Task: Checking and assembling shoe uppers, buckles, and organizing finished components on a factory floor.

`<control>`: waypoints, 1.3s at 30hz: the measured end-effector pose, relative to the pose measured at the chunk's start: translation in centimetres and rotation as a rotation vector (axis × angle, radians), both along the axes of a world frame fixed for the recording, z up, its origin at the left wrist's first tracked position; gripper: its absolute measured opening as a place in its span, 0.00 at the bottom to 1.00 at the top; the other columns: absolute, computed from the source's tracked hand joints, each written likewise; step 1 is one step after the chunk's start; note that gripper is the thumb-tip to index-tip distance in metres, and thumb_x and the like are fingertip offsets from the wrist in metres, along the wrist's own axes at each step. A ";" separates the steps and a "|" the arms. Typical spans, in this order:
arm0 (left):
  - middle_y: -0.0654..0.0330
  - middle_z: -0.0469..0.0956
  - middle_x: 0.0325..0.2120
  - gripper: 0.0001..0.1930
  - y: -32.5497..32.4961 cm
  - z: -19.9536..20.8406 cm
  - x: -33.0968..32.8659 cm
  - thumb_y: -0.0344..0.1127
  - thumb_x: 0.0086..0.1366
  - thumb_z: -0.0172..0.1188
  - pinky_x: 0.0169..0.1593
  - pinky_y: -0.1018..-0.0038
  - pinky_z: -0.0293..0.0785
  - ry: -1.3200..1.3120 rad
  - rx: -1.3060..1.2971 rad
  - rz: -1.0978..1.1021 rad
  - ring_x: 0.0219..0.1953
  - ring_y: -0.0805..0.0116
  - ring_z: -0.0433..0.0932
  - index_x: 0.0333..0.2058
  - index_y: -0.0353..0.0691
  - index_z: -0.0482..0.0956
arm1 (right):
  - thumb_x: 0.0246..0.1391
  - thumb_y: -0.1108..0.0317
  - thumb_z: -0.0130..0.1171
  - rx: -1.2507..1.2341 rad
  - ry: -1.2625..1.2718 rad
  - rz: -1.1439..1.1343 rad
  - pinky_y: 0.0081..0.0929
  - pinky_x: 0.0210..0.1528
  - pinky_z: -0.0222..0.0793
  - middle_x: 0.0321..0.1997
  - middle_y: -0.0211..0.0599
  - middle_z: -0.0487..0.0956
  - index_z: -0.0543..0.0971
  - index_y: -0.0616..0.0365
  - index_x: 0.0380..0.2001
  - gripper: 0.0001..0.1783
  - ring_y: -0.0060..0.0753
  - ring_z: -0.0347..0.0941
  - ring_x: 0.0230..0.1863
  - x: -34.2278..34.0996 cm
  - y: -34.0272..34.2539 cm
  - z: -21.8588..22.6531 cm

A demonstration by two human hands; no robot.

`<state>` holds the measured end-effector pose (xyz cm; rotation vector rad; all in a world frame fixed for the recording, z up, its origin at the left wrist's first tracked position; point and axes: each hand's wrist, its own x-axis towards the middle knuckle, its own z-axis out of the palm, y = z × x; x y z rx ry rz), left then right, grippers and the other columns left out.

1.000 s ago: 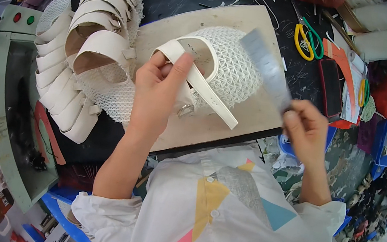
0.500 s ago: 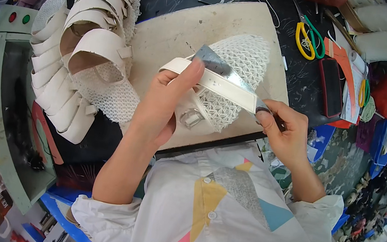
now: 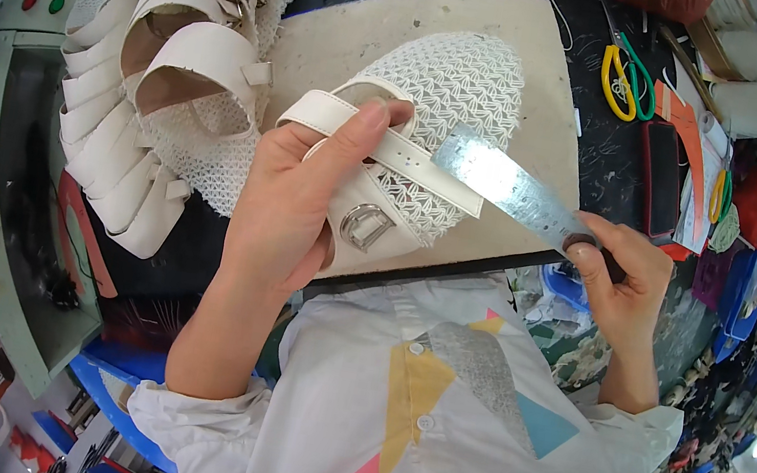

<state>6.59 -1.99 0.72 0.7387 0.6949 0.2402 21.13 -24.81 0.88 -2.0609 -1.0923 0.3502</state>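
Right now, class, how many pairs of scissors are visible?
2: one green-and-yellow-handled pair right of the beige board, another pair farther right. More may be hidden.

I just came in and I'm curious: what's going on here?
The person's left hand holds a white woven shoe upper by its strap, over a pale board. The right hand holds a flat metal blade, its tip by the strap; I can't tell if they touch. More white uppers are stacked on the left.

I see the left hand [image 3: 292,188] pinching, thumb [image 3: 356,134] uppermost, bare forearm [image 3: 222,336] slanting up; the right hand [image 3: 627,281], well apart, is curled closed.
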 end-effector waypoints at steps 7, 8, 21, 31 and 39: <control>0.56 0.77 0.32 0.14 0.0 0.2 -0.2 0.36 0.64 0.55 0.34 0.78 0.78 -0.009 -0.004 0.011 0.32 0.74 0.78 0.40 0.29 0.76 | 0.47 0.70 0.63 -0.023 -0.021 0.007 0.19 0.19 0.59 0.18 0.36 0.75 0.80 0.62 0.35 0.11 0.24 0.69 0.16 -0.2 0.3 0.3; 0.56 0.77 0.32 0.14 0.0 0.2 -0.2 0.36 0.64 0.55 0.34 0.78 0.78 -0.011 -0.005 0.009 0.32 0.74 0.78 0.40 0.29 0.76 | 0.47 0.70 0.63 -0.028 -0.019 0.006 0.19 0.19 0.59 0.18 0.36 0.75 0.80 0.62 0.35 0.11 0.24 0.69 0.16 -0.2 0.3 0.3; 0.56 0.78 0.31 0.16 -0.1 -0.2 -0.1 0.38 0.64 0.55 0.33 0.78 0.78 0.012 -0.008 -0.004 0.31 0.75 0.78 0.41 0.28 0.76 | 0.45 0.72 0.64 -0.077 0.007 0.026 0.20 0.20 0.60 0.19 0.38 0.76 0.80 0.63 0.34 0.11 0.26 0.70 0.18 -0.2 0.4 0.8; 0.56 0.78 0.31 0.17 -0.1 -0.1 0.0 0.40 0.64 0.56 0.34 0.78 0.77 0.041 0.004 -0.036 0.31 0.75 0.78 0.42 0.29 0.76 | 0.44 0.73 0.64 -0.085 0.012 0.022 0.19 0.20 0.61 0.19 0.38 0.76 0.80 0.63 0.33 0.10 0.26 0.71 0.17 -0.3 0.2 0.8; 0.56 0.78 0.33 0.17 -0.1 -0.3 -0.1 0.40 0.64 0.55 0.36 0.78 0.77 0.058 -0.011 -0.027 0.33 0.74 0.79 0.42 0.30 0.75 | 0.44 0.74 0.64 -0.063 0.043 0.011 0.20 0.19 0.61 0.19 0.39 0.76 0.80 0.63 0.33 0.09 0.26 0.70 0.16 -0.3 0.0 0.7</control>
